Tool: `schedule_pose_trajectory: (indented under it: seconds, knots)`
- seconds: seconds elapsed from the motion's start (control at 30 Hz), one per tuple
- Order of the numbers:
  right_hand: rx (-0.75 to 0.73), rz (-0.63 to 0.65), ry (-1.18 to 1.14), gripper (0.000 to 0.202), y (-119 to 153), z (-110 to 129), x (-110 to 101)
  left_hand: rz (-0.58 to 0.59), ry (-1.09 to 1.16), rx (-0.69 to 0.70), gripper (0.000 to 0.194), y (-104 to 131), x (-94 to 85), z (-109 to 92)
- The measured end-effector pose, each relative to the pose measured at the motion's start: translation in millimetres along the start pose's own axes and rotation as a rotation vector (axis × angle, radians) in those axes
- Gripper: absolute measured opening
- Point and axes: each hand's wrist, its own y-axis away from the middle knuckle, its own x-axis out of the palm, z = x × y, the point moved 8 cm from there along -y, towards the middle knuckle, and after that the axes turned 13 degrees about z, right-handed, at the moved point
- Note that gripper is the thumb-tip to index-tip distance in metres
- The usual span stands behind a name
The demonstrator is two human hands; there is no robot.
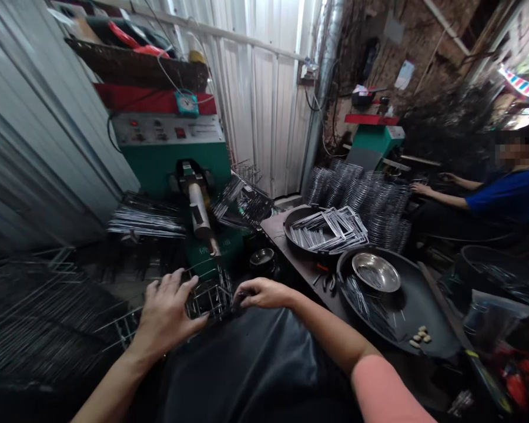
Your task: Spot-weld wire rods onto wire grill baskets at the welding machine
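Observation:
A small wire rack (pixel 211 296) made of thin metal rods is in front of me, below the welding machine's electrode arm (pixel 198 211). My left hand (pixel 165 311) is at the rack's left side, fingers spread and thumb apart, gripping nothing. On the rack's right side, my right hand (pixel 264 292) has its fingers curled and pinched together close to the wires. What lies between those fingertips is dark and blurred. A dark apron (pixel 264 364) covers my lap just beneath both hands.
A green machine (pixel 158 158) stands ahead. Wire frames fill a round pan (pixel 291 235) at right; a larger pan (pixel 427 311) holds a steel bowl (pixel 376 272) and loose rods. Pliers (pixel 325 281) lie between. Stacked wire racks (pixel 39 329) are at left. A person in blue (pixel 506 194) sits far right.

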Motion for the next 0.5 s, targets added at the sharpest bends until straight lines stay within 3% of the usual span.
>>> schedule_pose_trajectory:
  seconds: [0.07,0.17,0.27,0.4,0.5]
  knots:
    - [0.037,0.017,0.036,0.018,-28,-3,3,0.051,0.014,-0.005,0.070,-7,17.6,10]
    - [0.067,-0.123,0.075,0.018,-58,-21,3,0.108,0.051,-0.024,0.072,-14,36.1,24]
    - [0.037,-0.210,0.039,0.013,-71,-37,6,0.126,0.094,-0.024,0.072,-21,44.6,36]
    - [-0.060,-0.113,-0.034,0.019,-75,-45,11,0.173,0.123,-0.010,0.073,-34,54.2,46]
    - [-0.157,-0.039,0.074,0.030,-75,-42,8,0.211,0.124,-0.017,0.072,-43,62.8,53]
